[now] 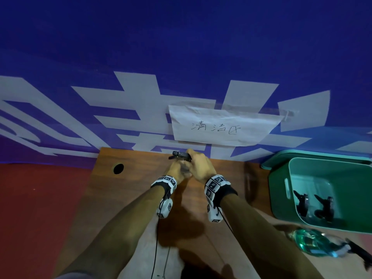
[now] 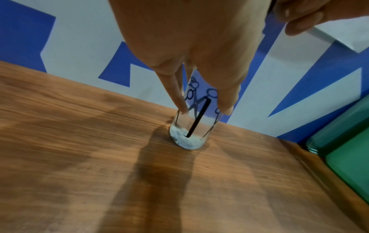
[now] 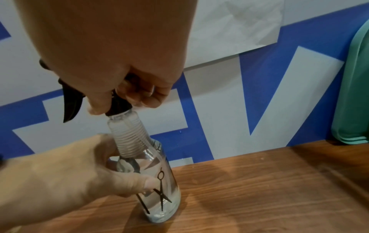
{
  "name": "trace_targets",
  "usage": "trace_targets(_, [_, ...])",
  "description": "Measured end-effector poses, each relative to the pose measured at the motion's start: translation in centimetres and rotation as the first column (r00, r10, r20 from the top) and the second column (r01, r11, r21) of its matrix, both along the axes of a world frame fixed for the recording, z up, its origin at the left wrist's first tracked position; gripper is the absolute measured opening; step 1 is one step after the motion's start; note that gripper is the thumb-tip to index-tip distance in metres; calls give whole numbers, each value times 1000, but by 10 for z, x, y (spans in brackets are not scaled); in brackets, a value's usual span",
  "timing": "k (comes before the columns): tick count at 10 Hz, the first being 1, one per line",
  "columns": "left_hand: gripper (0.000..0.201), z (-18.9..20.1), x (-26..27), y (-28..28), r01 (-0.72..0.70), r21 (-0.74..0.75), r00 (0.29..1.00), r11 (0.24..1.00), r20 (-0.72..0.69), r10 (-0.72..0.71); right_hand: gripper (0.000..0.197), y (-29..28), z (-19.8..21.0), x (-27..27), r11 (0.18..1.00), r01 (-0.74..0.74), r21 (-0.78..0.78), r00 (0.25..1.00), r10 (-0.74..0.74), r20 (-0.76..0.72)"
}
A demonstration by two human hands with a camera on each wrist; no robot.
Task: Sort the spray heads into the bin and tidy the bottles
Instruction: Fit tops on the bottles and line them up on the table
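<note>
Bottle (image 3: 159, 181): clear, printed with scissors and comb, upright near the table's (image 2: 259, 181) back edge, long axis vertical.
Spray head (image 3: 117, 107): black, on the bottle's neck; trigger points down, nozzle toward the person's left.
Left hand (image 3: 66, 178): fingers and thumb wrapped round the bottle's body.
Right hand (image 3: 111, 55): fingers curled round the spray head's collar.
Bin (image 1: 281, 198): green, right of the table, two black spray heads (image 1: 314, 204) inside.
Second bottle (image 1: 310, 241): greenish, lying on its side before the bin.

The head view looks down on the desk (image 1: 128, 200) from above; both wrist views sit close, facing the wall, sharing the clear bottle (image 3: 155, 176).
</note>
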State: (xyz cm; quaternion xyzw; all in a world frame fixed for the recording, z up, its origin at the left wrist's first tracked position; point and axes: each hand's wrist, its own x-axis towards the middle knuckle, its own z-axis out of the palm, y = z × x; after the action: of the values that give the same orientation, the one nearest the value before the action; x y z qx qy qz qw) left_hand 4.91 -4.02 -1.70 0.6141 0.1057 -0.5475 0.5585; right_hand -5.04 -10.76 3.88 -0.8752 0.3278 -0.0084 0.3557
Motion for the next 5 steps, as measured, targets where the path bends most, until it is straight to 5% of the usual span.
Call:
trace_targets(1, [33, 1, 5, -2, 9, 32, 1000, 999, -4, -9, 17, -2, 2, 8, 1000, -9, 2, 1000, 9, 14])
trace_targets(2, [10, -6, 8, -2, 39, -8, 996, 999, 75, -38, 16, -5, 1, 14, 1000, 9, 23, 1000, -9, 25])
trace_targets(3, [30, -22, 14, 0, 152, 82, 967, 985, 195, -166, 14, -7, -2, 15, 999, 31, 45, 998, -33, 60])
trace_targets(4, [13, -28, 17, -5, 318, 157, 877, 935, 326, -353, 13, -7, -3, 13, 997, 50, 55, 994, -55, 90])
trace_targets(5, [41, -11, 16, 9, 511, 445, 490, 736, 552, -674, 13, -6, -3, 14, 995, 65, 77, 992, -73, 104])
